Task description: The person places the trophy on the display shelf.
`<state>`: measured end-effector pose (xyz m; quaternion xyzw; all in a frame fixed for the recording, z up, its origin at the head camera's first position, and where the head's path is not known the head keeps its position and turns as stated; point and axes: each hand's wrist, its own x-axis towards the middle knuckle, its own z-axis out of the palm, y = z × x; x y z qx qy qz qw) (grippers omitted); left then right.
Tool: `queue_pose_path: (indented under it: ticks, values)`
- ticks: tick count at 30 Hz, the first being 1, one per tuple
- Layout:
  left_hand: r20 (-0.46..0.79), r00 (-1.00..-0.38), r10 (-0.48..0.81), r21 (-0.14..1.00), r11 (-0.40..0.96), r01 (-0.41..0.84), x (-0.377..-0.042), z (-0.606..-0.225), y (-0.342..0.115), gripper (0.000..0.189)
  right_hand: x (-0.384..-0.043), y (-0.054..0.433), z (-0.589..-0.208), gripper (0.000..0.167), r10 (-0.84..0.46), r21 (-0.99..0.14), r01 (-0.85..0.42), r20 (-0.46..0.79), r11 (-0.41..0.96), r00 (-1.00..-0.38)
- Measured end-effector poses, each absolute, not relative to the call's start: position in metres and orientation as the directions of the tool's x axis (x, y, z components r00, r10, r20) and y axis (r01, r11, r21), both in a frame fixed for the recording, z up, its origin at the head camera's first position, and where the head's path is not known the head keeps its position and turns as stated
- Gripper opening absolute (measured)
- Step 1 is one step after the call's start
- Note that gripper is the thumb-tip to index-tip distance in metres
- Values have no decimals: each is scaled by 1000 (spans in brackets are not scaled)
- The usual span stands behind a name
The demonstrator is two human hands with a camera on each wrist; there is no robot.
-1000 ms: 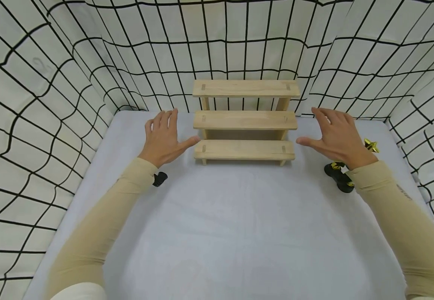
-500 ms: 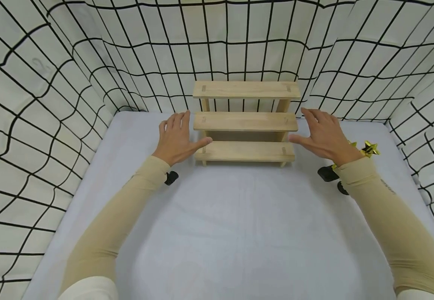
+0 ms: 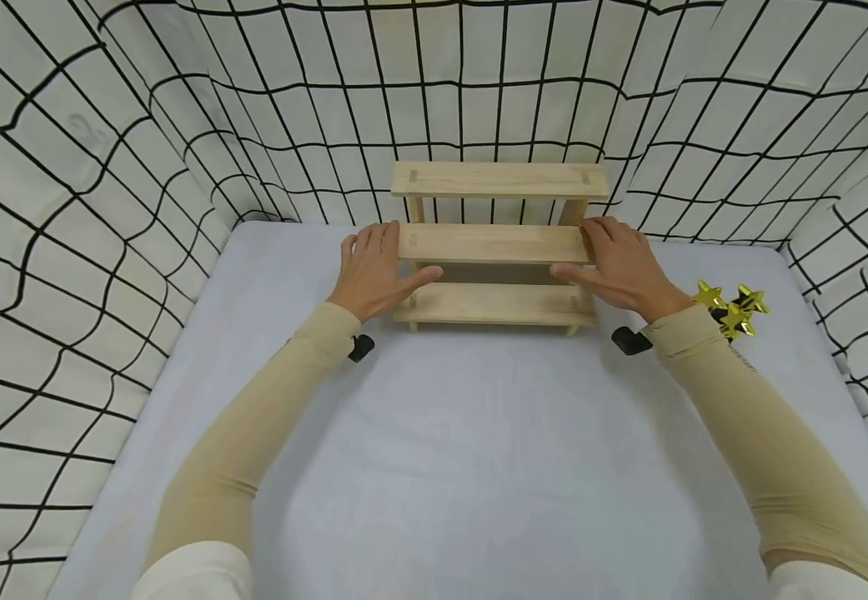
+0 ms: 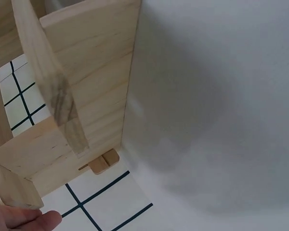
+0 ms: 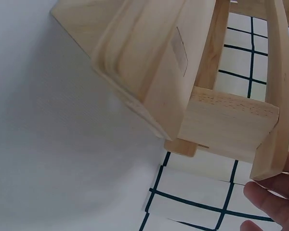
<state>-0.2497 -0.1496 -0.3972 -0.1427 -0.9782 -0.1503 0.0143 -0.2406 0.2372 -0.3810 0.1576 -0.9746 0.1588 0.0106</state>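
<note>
A pale wooden three-tier step shelf [image 3: 497,243] stands at the back of the white-covered table. My left hand [image 3: 377,271] is at the left end of its middle board, fingers beside the end and thumb extended across the front. At the opposite end, my right hand [image 3: 617,267] touches the same board, its thumb pointing inward. In the left wrist view, fingertips [image 4: 45,222] meet the board's end [image 4: 21,190]. The right wrist view has fingers [image 5: 274,199] against the other end [image 5: 269,163]. Neither hand plainly closes round the wood; both thumbs are out of the wrist views.
Gold star ornaments [image 3: 734,312] on something dark lie to the right, partly behind my right sleeve [image 3: 749,408]. Black netting [image 3: 494,83] over white walls encloses the back and sides. White cloth [image 3: 479,467] covers the table in front of the shelf.
Both hands have moved inward from either side of the shelf to the ends of its middle board. The shelf stays in place. More of the gold stars shows now.
</note>
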Motion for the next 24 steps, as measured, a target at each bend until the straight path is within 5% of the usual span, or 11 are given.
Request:
queue_pose_path:
  ticks: [10, 24]
  values:
    - [70, -961, 269, 255, 926, 278, -264, -395, -138, 116, -253, 234, -390, 114, -285, -318, -298, 88, 900, -955]
    - [174, -936, 306, 139, 933, 331, -270, -400, -131, 95, -264, 229, -399, 100, -290, -214, -303, 91, 929, -953]
